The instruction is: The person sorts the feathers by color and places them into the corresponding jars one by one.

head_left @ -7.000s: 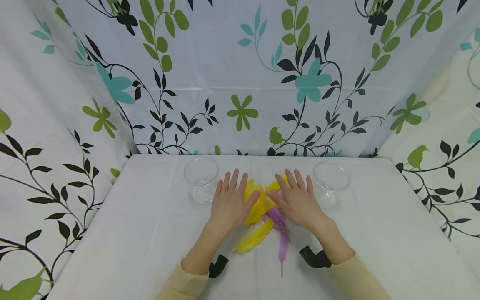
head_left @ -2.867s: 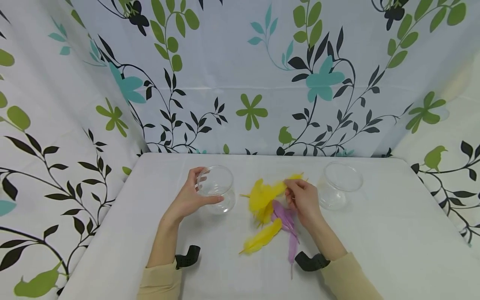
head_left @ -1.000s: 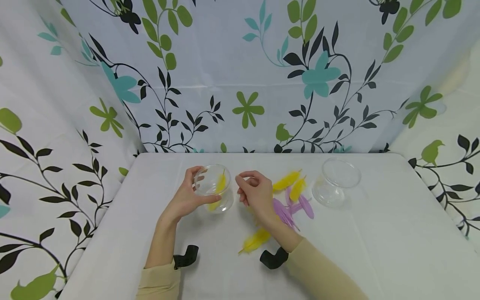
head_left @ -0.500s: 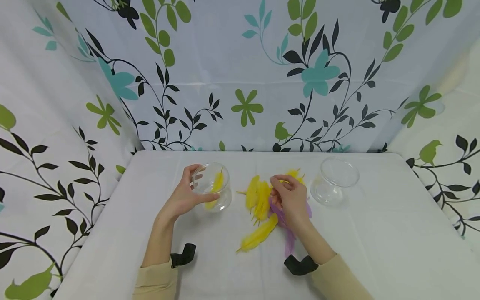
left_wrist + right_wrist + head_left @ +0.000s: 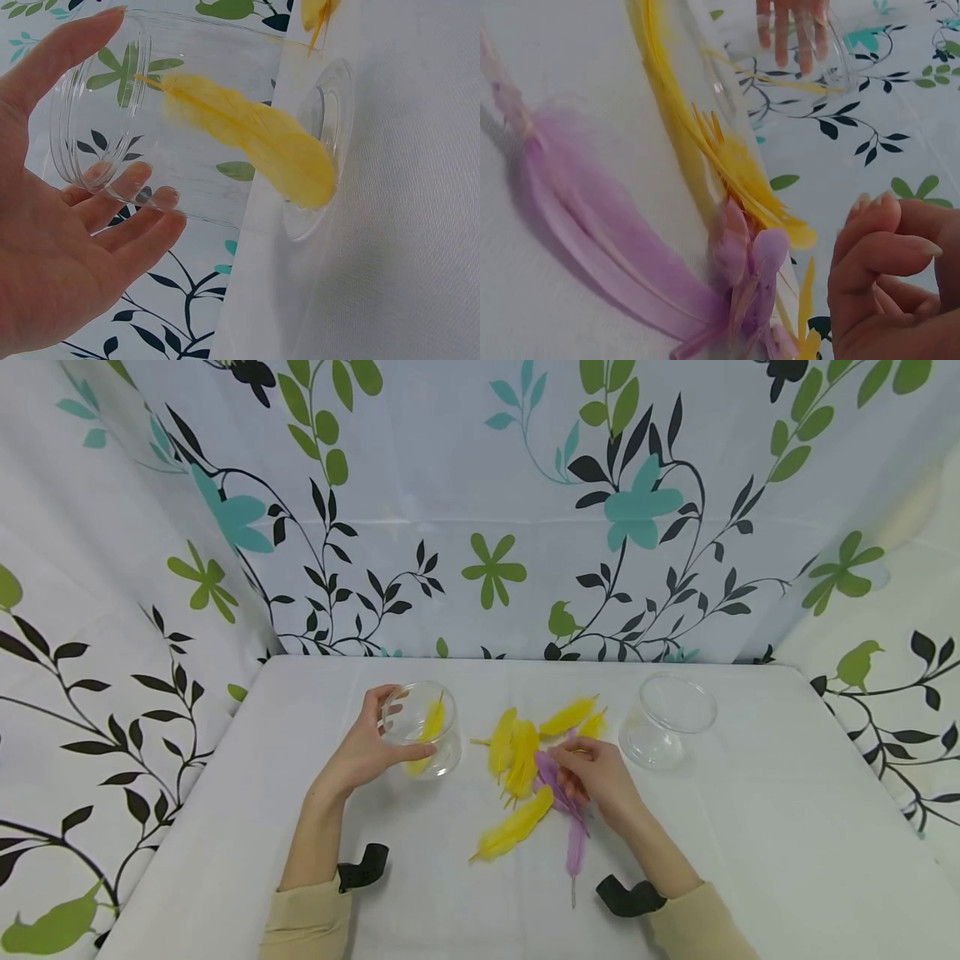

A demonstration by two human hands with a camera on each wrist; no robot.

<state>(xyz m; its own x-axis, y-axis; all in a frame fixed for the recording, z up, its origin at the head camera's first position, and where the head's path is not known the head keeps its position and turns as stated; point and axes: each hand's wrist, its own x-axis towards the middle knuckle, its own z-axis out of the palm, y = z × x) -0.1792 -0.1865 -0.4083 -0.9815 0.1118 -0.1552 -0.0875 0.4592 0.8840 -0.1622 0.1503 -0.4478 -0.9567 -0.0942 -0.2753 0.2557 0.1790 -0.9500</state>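
At the near edge of the view, a left sleeve and a right sleeve, both beige, come in over the white desk. Just beyond each cuff, a black wrist piece sticks out: the left black piece and the right black piece.

A long purple feather lies with its bare quill pointing back toward the person. A little farther away, to its left, a lone yellow feather lies aslant.

Next comes the right hand, close by the other purple feathers. Its fingers are curled in, thumb and fingertip drawn together around nothing; whether it touches the feathers below, I cannot tell. Left of it, a cluster of yellow feathers lies loosely together.

At about the same depth, well apart from the right hand, the left hand is wrapped round the left glass jar, thumb on the near side and fingers behind. That jar stands upright on the desk. Inside it, one yellow feather leans diagonally, quill upward near the rim.

Past the right hand lie two more yellow feathers, with the right glass jar standing upright near them. Behind the desk hangs a pale curtain printed with leaves, flowers and birds.
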